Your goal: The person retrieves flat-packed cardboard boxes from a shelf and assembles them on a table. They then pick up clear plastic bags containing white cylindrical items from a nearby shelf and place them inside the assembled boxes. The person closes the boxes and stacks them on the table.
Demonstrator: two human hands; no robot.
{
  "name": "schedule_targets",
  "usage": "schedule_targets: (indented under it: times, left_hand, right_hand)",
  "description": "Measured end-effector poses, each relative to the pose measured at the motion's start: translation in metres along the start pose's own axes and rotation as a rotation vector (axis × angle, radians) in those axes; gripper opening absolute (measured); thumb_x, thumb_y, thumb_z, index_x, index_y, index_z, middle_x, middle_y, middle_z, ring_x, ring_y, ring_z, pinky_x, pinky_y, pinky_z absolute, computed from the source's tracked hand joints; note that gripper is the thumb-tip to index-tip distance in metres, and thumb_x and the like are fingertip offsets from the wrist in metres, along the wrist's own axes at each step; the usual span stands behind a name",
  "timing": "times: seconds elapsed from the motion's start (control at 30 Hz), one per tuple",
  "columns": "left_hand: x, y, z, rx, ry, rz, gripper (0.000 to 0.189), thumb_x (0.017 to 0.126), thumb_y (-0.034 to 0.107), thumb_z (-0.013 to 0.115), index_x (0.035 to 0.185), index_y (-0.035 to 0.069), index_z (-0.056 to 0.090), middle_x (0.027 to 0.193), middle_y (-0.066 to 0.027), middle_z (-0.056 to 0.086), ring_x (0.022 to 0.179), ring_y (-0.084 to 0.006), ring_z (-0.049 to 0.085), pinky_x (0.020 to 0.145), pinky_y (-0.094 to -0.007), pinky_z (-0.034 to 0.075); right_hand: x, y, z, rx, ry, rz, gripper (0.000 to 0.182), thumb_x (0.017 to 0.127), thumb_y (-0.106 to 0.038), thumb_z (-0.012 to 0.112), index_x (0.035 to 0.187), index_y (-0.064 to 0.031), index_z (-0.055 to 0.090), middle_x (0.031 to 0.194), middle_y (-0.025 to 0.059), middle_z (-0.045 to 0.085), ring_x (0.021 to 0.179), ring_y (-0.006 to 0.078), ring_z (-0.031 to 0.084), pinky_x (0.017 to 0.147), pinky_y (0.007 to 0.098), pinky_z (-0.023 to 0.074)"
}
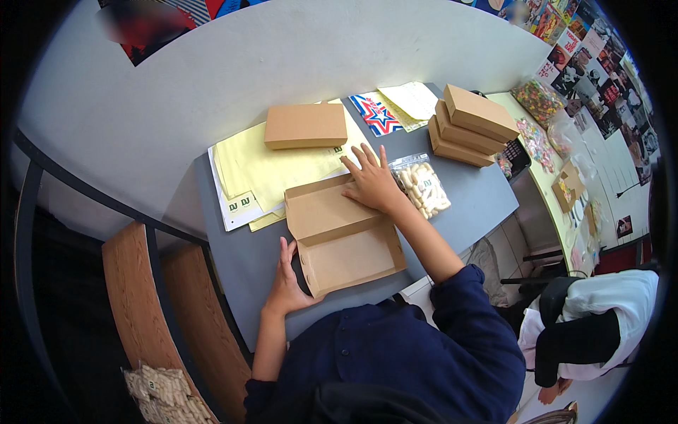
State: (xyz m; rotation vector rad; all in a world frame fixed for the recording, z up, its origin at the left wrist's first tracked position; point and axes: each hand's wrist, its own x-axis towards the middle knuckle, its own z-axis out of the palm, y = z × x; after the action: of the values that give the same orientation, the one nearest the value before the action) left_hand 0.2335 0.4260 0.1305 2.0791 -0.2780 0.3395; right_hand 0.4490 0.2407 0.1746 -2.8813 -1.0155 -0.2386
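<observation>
A brown cardboard box (349, 254) lies before me on the grey table (243, 297), its hinged lid (318, 206) folded back and its bare inside showing. My left hand (287, 283) holds the box's left end, with the thumb by the near corner and the fingers along the side. Spread fingers of my right hand (371, 180) rest on the lid's right part and far edge. Just right of that hand lies a clear zip bag of pale, finger-shaped snacks (424, 185), bearing a printed sticker.
Beyond the lid, a closed box (306, 125) sits on yellow sheets (238, 164). Three stacked boxes (471, 127) stand back right. Bagged candy (537, 100) lies on a side table (551, 212). More snack bags (164, 395) rest on a wooden step (137, 297). Another person (588, 323) is at right.
</observation>
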Motion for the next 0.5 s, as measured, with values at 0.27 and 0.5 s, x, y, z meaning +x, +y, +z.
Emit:
schedule_targets:
  times: [0.27, 0.5]
  left_hand:
    - [-0.001, 0.008, -0.003, 0.135, 0.037, -0.140, 0.119, 0.046, 0.022, 0.086, 0.141, 0.004, 0.015, 0.136, -0.0228, 0.032, 0.124, -0.0385, 0.036, 0.103, -0.0439, 0.032]
    - [0.004, 0.013, -0.002, 0.195, 0.023, -0.138, 0.119, 0.048, 0.024, 0.086, 0.141, 0.005, 0.015, 0.138, -0.0230, 0.029, 0.128, -0.0376, 0.031, 0.104, -0.0433, 0.031]
  right_hand:
    - [-0.042, 0.035, -0.051, 0.291, 0.350, 0.346, 0.083, 0.068, -0.048, 0.070, 0.132, -0.0049, 0.038, 0.125, 0.0198, 0.047, 0.116, 0.0322, 0.045, 0.102, 0.0474, 0.0293]
    - [-0.108, 0.075, -0.016, 0.425, 0.164, 0.605, 0.111, 0.051, -0.044, 0.082, 0.137, -0.0010, 0.026, 0.118, 0.0216, 0.050, 0.109, 0.0329, 0.050, 0.089, 0.0399, 0.0427]
